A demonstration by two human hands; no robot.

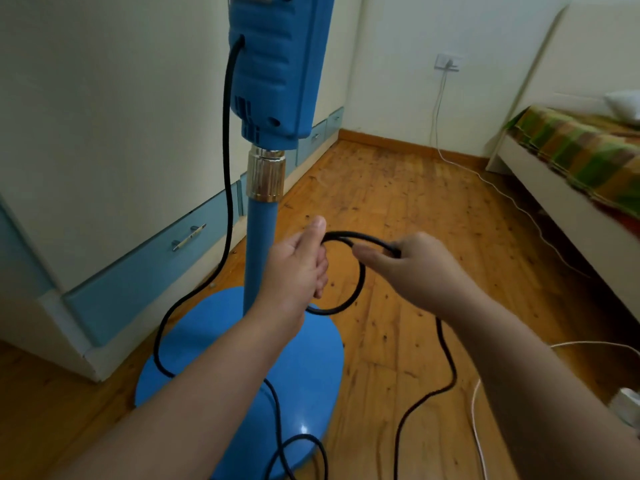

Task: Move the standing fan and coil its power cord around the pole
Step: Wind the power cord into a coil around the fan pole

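Observation:
A blue standing fan stands before me on the wooden floor, with its pole (259, 237) rising from a round blue base (311, 358) to a blue control housing (277, 64). Its black power cord (227, 168) leaves the housing, hangs down left of the pole, crosses the base and comes up to my hands. My left hand (298, 268) grips a small loop of the cord just right of the pole. My right hand (412, 268) pinches the same cord a little further right. The rest of the cord trails down to the floor; its plug is out of view.
A cream wardrobe with light-blue drawers (145, 258) stands close on the left. A bed with a striped cover (575, 157) runs along the right. A white cable (502, 192) runs from a wall socket (448, 62) across the floor. A white object (628, 403) lies at the right edge.

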